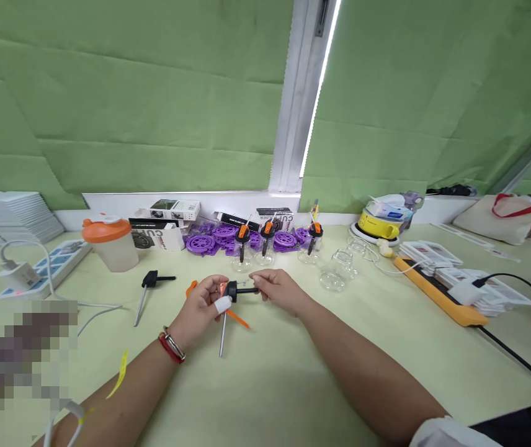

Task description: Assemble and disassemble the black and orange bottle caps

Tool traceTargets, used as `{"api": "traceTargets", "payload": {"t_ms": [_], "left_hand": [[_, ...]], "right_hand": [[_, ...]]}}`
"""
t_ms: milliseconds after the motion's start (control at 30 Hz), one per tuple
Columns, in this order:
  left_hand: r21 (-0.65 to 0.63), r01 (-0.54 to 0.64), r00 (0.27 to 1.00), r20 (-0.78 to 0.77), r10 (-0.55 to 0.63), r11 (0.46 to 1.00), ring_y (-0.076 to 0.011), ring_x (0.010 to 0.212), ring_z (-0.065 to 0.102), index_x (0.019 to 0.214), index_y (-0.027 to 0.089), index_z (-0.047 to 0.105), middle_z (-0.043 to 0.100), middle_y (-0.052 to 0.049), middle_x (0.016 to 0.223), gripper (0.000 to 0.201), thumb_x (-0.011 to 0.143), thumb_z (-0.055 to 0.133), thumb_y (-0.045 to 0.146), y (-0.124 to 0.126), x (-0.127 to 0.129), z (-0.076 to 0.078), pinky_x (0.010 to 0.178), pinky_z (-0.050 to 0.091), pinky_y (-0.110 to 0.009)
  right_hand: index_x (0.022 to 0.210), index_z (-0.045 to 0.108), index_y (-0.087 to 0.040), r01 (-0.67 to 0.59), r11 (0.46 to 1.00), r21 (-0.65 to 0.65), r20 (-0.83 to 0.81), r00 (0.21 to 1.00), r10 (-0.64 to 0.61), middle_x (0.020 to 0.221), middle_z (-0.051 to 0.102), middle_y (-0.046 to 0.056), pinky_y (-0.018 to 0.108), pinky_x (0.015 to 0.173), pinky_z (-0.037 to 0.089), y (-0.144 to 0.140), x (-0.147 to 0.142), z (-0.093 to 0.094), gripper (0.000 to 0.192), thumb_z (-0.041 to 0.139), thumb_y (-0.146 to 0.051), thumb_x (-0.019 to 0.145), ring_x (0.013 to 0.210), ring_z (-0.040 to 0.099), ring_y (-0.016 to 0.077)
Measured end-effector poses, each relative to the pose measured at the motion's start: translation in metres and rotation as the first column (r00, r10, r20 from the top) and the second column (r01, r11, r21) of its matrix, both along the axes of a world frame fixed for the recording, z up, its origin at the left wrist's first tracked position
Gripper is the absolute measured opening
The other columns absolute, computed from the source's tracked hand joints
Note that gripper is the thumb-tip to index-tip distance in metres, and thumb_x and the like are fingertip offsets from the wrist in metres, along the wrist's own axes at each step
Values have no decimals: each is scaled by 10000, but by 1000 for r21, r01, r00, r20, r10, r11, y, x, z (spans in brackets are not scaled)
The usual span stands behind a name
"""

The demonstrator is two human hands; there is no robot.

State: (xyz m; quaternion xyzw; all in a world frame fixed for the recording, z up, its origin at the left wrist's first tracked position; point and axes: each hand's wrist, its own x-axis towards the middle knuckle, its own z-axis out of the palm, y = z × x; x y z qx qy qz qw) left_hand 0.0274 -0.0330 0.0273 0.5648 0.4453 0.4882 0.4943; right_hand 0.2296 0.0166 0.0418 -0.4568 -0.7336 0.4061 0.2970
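Observation:
My left hand (207, 301), with a white wrap on its thumb, is closed around a black-and-orange lid-like fitting (232, 290). A metal tube (223, 338) points down from it, and a black stem (247, 290) juts out to the right. My right hand (279, 288) pinches at that stem's tip; anything smaller between the fingertips is too small to make out. An orange strip (237, 319) shows just below the fitting. To the left lies a similar black fitting (151, 279) with a metal tube. Behind my hands stand glass jars (242, 256) with black-and-orange tops.
Purple plastic parts (201, 243) and boxes (165, 236) line the back. Loose clear glass pieces (333, 277) lie to the right. An orange-lidded shaker (116, 248) and a white power strip (44, 282) stand left; an orange power strip (451, 301) and cables lie right.

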Motion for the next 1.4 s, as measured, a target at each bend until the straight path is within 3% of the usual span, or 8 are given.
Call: {"api": "traceTargets", "payload": {"t_ms": [167,433,600,900,1067,1233,1300,1400], "left_hand": [[-45,50,999,-13,-51,998,-155,787,581,1067,193,489,588,-33,904,461,682,716,306,-8,10,4,558,464,-227],[-92,7,1000,-11,-8,996,-226,925,611,1067,170,550,636,-96,1035,477,670,720,372,-3,6,0,630,470,-264],[-84,29,1000,-7,-29,996,-252,965,612,977,191,660,687,-59,984,375,649,720,364,-4,10,4,834,462,-382],[-189,229,970,-33,-239,955,-199,811,597,876,215,737,698,-21,821,209,714,654,318,-8,7,8,808,435,-351],[-268,171,985,13,-174,948,-168,677,575,800,168,746,695,-56,752,214,702,670,343,-1,-1,1,659,433,-294],[-321,71,997,32,-64,944,-126,557,525,696,165,731,665,-37,644,171,652,710,330,2,-1,-2,590,399,-267],[-313,81,996,62,-65,946,-133,583,541,684,180,721,660,-25,653,154,656,703,331,1,1,-1,643,419,-287],[-269,100,995,17,-99,958,-158,623,545,680,194,695,633,-12,650,183,699,653,370,-3,6,-1,671,427,-307]], "right_hand": [[704,666,-136,-100,954,-284,-205,978,41,570,607,-6,195,447,352,-10,-4,2,133,625,-258,734,465,502,81],[871,718,-110,-311,903,-298,-353,914,198,863,703,90,204,459,417,-9,9,6,320,694,-369,686,618,648,139],[753,690,-94,-250,907,-340,-316,938,140,716,689,71,201,434,439,-10,3,-4,334,741,-394,615,585,645,147],[606,634,-107,-218,839,-499,-240,965,108,569,652,45,186,382,412,-17,-3,-18,186,720,-271,590,528,640,156],[573,615,-125,-122,881,-458,-111,991,80,520,625,29,206,426,403,-17,-7,-22,168,689,-261,639,482,597,132],[549,621,-139,-77,974,-214,-24,997,74,468,543,-31,213,463,332,-16,-9,-28,125,695,-214,615,458,471,87],[527,603,-140,-55,969,-239,-68,997,40,461,507,-48,213,450,285,-18,-12,-26,136,710,-203,582,449,404,71],[497,518,-163,-53,908,-415,-147,989,-10,389,411,-83,215,421,223,-25,-17,-24,217,717,-216,567,398,307,54]]}}
